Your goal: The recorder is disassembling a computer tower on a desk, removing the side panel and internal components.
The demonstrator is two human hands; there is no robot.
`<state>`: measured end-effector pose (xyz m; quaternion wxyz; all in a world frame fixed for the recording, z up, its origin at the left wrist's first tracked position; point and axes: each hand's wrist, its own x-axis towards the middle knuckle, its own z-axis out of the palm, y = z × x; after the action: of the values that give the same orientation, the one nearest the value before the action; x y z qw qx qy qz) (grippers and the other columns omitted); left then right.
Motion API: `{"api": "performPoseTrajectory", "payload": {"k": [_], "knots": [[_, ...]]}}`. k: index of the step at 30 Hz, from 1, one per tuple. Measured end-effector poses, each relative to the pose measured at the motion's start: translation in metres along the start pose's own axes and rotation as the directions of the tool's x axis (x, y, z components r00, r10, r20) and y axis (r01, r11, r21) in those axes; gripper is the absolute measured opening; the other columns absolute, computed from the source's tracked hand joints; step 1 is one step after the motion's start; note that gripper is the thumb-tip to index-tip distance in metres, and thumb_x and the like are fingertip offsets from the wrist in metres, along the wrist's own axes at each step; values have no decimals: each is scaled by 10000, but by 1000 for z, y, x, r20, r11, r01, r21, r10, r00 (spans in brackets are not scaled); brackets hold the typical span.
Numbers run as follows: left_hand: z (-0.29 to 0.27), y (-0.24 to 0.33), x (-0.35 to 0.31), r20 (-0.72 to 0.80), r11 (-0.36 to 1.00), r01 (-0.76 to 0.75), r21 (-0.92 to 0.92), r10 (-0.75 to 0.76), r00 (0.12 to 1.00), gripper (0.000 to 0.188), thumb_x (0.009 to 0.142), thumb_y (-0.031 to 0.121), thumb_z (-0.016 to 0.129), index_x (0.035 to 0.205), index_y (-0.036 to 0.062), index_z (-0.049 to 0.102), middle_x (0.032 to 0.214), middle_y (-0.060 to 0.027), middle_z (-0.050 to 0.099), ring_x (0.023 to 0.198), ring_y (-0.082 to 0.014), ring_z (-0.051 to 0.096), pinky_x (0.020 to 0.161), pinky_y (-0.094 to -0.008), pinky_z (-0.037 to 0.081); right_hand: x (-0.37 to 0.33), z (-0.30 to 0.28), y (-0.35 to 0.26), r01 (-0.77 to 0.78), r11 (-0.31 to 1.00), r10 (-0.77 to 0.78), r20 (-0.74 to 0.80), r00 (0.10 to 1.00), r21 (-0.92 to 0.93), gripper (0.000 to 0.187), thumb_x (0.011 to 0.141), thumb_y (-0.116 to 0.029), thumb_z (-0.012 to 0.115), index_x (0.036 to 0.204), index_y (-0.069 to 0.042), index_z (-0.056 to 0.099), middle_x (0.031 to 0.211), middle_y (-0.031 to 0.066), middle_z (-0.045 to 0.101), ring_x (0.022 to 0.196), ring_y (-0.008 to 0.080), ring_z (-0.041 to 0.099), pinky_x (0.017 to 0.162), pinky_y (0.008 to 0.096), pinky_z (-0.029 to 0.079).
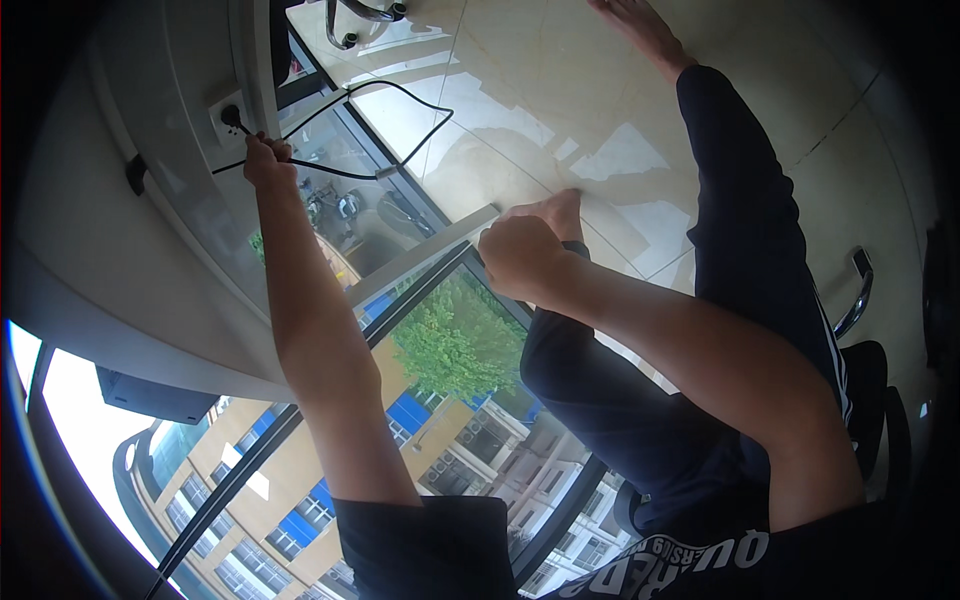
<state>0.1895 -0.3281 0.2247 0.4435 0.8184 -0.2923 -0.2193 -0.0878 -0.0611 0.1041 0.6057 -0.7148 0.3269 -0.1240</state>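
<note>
My left hand [266, 160] reaches up to a white wall socket [226, 112] on a pillar and pinches a black cable [400, 150] just behind its black plug [233, 117], which sits in the socket. The cable loops away over the tiled floor and a second strand runs left across the pillar. My right hand [520, 255] is closed in a fist near the window frame's corner [470, 228]; whether it holds anything is hidden. My bare feet [560, 212] and dark trousers [740, 250] are on the floor to the right.
A large glass window [440, 380] with a dark frame fills the lower middle, showing a tree and buildings outside. A white curved pillar [120, 250] stands at left. Chair legs [355, 20] are at the top, another chair [860, 290] at right. Beige floor tiles [520, 80] lie beyond.
</note>
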Motion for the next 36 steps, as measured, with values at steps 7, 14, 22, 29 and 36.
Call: {"api": "performPoseTrajectory", "payload": {"k": [7,14,22,29,36], "knots": [[-2,0,-4,24,1000,19,-12,-19,1000,237,1083,280,492,1017,53,513,656,31,320,471,-93,243,440,-300,191,-1,-24,-12,-41,999,41,36,999,15,189,804,-183,728,938,-69,796,934,106,770,936,288,759,732,420,590],[-3,-6,-13,20,999,-16,34,15,1000,239,1079,272,488,1037,39,528,645,40,315,469,-78,254,430,-291,199,6,-33,-13,-57,998,57,60,997,-7,206,789,-178,737,952,-67,797,940,107,771,946,291,757,737,426,590],[0,-5,-8,-26,998,-30,54,32,999,250,1078,265,454,1026,32,528,637,38,342,455,-83,262,423,-293,201,33,-29,-11,-19,996,20,11,1000,-89,206,783,-153,762,975,-93,803,980,79,773,977,273,753,719,450,607],[-2,-1,-12,-37,993,-30,114,35,999,239,1068,240,435,1042,30,546,612,31,356,454,-96,298,427,-290,230,52,-62,-14,-34,978,63,137,989,-204,295,805,-198,790,1091,-123,798,1117,70,761,1017,301,738,797,502,612],[-12,-9,22,-131,923,-128,362,187,974,222,1057,213,450,1049,49,600,673,-35,578,462,-140,467,428,-330,356,62,-82,-29,17,976,-1,72,997,-216,295,817,-214,779,1100,-129,796,1127,77,758,1021,300,734,786,515,613]]}}
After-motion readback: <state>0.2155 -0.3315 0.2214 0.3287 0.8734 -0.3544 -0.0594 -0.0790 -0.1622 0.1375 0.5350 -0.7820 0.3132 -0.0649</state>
